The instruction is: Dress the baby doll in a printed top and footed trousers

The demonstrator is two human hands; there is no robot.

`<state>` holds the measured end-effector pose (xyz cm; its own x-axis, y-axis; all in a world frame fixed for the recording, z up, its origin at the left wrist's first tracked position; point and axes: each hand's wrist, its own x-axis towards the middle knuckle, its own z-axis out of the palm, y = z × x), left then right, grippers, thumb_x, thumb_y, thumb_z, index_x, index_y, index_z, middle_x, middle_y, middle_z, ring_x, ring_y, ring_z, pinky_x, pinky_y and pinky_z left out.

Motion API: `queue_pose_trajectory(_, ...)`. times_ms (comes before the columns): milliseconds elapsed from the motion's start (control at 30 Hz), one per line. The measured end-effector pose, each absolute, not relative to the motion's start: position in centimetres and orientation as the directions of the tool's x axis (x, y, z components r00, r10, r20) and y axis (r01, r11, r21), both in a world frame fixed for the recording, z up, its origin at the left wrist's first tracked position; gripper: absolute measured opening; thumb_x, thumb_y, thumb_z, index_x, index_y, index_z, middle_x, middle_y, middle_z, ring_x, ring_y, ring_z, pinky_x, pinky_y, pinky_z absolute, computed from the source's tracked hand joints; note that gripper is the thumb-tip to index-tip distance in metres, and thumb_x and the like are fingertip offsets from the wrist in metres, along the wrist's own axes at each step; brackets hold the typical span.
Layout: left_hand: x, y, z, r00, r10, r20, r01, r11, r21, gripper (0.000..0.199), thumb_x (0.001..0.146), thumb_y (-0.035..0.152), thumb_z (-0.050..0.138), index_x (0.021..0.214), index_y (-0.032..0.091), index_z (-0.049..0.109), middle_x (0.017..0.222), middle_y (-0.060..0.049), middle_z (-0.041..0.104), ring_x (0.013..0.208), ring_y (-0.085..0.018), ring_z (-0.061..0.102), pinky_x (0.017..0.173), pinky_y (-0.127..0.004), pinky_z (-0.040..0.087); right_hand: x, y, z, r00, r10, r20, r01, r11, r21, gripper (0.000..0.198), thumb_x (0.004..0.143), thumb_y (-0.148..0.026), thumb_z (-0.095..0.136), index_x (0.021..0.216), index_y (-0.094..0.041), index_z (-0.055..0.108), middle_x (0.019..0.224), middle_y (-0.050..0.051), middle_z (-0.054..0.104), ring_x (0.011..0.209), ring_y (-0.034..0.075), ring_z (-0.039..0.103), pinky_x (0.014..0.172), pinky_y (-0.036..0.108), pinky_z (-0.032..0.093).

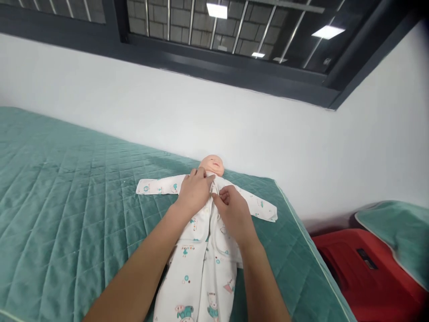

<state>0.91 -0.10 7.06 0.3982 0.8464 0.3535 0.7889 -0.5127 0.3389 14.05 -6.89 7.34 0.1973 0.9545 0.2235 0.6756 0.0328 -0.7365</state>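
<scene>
A baby doll (214,163) lies on its back, its head towards the wall. It wears a white printed jacket (197,228) with long sleeves spread to both sides, and white printed trousers (191,286) below. My left hand (196,188) rests on the chest just under the doll's chin, its fingers closed at the collar edge. Close beside it, my right hand (231,205) pinches the jacket's front edge between thumb and fingers. Down the middle runs the jacket's front opening, parted lower down. Whatever fastener sits under my fingertips is hidden.
A green quilted cover (83,210) spreads beneath the doll, its edge running down on the right. Behind is a white wall (161,107) under a dark-framed window (214,58) with metal bars. At the lower right stands a red plastic chair (368,273) with green cloth (398,232) over it.
</scene>
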Motion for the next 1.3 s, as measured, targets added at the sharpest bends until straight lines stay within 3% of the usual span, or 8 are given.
queue_pose_trajectory(167, 0.6, 1.0, 5.2, 0.373, 0.855, 0.361, 0.645, -0.518, 0.562, 0.047, 0.089, 0.013, 0.042, 0.129, 0.028, 0.062, 0.119, -0.010, 0.052, 0.106, -0.025, 0.047, 0.091, -0.037, 0.044, 14.3, -6.7, 6.2, 0.195, 0.946, 0.257, 0.614, 0.087, -0.784, 0.046, 0.087, -0.050, 0.055, 0.125, -0.025, 0.055, 0.109, 0.005, 0.057, 0.072, 0.015, 0.055, 0.074, 0.032, 0.045)
queue_pose_trajectory(300, 0.7, 1.7, 4.6, 0.340, 0.865, 0.369, 0.585, -0.502, 0.637, 0.045, 0.090, 0.015, 0.040, 0.127, 0.024, 0.064, 0.119, -0.010, 0.051, 0.107, -0.024, 0.048, 0.099, -0.040, 0.040, 15.0, -4.8, 6.3, 0.119, 0.966, 0.231, 0.663, 0.096, -0.742, 0.049, 0.090, -0.058, 0.048, 0.124, -0.025, 0.062, 0.111, 0.007, 0.060, 0.095, 0.021, 0.058, 0.092, 0.038, 0.041)
queue_pose_trajectory(400, 0.8, 1.8, 4.6, 0.326, 0.868, 0.374, 0.575, -0.496, 0.651, 0.045, 0.091, 0.014, 0.038, 0.125, 0.024, 0.065, 0.116, -0.010, 0.053, 0.108, -0.024, 0.048, 0.102, -0.040, 0.039, 15.5, -3.8, 6.4, 0.111, 0.973, 0.201, 0.639, 0.085, -0.765, 0.050, 0.091, -0.060, 0.046, 0.124, -0.027, 0.063, 0.110, 0.007, 0.063, 0.103, 0.023, 0.057, 0.097, 0.038, 0.039)
queue_pose_trajectory(600, 0.8, 1.9, 4.6, 0.314, 0.878, 0.361, 0.574, -0.479, 0.664, 0.045, 0.091, 0.015, 0.038, 0.126, 0.025, 0.064, 0.116, -0.009, 0.053, 0.109, -0.024, 0.048, 0.100, -0.039, 0.040, 15.7, -3.5, 6.8, 0.043, 0.981, 0.187, 0.625, 0.120, -0.771, 0.041, 0.090, -0.056, 0.049, 0.117, -0.032, 0.067, 0.094, 0.002, 0.065, 0.093, 0.022, 0.059, 0.087, 0.036, 0.041)
queue_pose_trajectory(800, 0.5, 1.4, 5.2, 0.348, 0.853, 0.389, 0.629, -0.520, 0.577, 0.043, 0.093, 0.018, 0.038, 0.127, 0.027, 0.062, 0.115, -0.009, 0.055, 0.106, -0.024, 0.050, 0.094, -0.039, 0.043, 16.1, -4.2, 7.8, 0.128, 0.991, 0.033, 0.446, -0.028, -0.895, 0.051, 0.082, -0.057, 0.059, 0.124, -0.027, 0.060, 0.083, -0.003, 0.056, 0.063, 0.013, 0.051, 0.061, 0.027, 0.041)
queue_pose_trajectory(900, 0.2, 1.0, 5.7, 0.377, 0.833, 0.405, 0.641, -0.550, 0.535, 0.041, 0.094, 0.019, 0.038, 0.127, 0.026, 0.062, 0.114, -0.009, 0.056, 0.105, -0.024, 0.052, 0.091, -0.038, 0.044, 16.1, -5.0, 8.7, 0.124, 0.992, 0.005, 0.428, -0.049, -0.902, 0.044, 0.081, -0.055, 0.061, 0.115, -0.028, 0.060, 0.084, -0.004, 0.056, 0.059, 0.011, 0.049, 0.053, 0.026, 0.038)
queue_pose_trajectory(1100, -0.5, 0.1, 7.5, 0.382, 0.813, 0.440, 0.548, -0.582, 0.600, 0.030, 0.094, 0.022, 0.041, 0.110, 0.022, 0.067, 0.109, -0.007, 0.063, 0.105, -0.023, 0.055, 0.093, -0.035, 0.043, 15.1, -6.9, 10.1, 0.190, 0.982, 0.009, 0.659, -0.120, -0.743, 0.022, 0.079, -0.047, 0.063, 0.080, -0.026, 0.057, 0.073, -0.001, 0.060, 0.056, 0.015, 0.049, 0.048, 0.027, 0.034)
queue_pose_trajectory(1300, -1.9, -1.2, 9.7, 0.461, 0.860, 0.220, 0.420, -0.430, 0.800, 0.018, 0.087, 0.031, 0.053, 0.084, 0.022, 0.068, 0.078, 0.001, 0.067, 0.069, -0.015, 0.058, 0.063, -0.026, 0.043, 15.5, -7.1, 9.5, 0.203, 0.979, 0.002, 0.673, -0.138, -0.727, 0.023, 0.082, -0.042, 0.057, 0.067, -0.025, 0.055, 0.063, 0.000, 0.060, 0.054, 0.016, 0.049, 0.049, 0.029, 0.034)
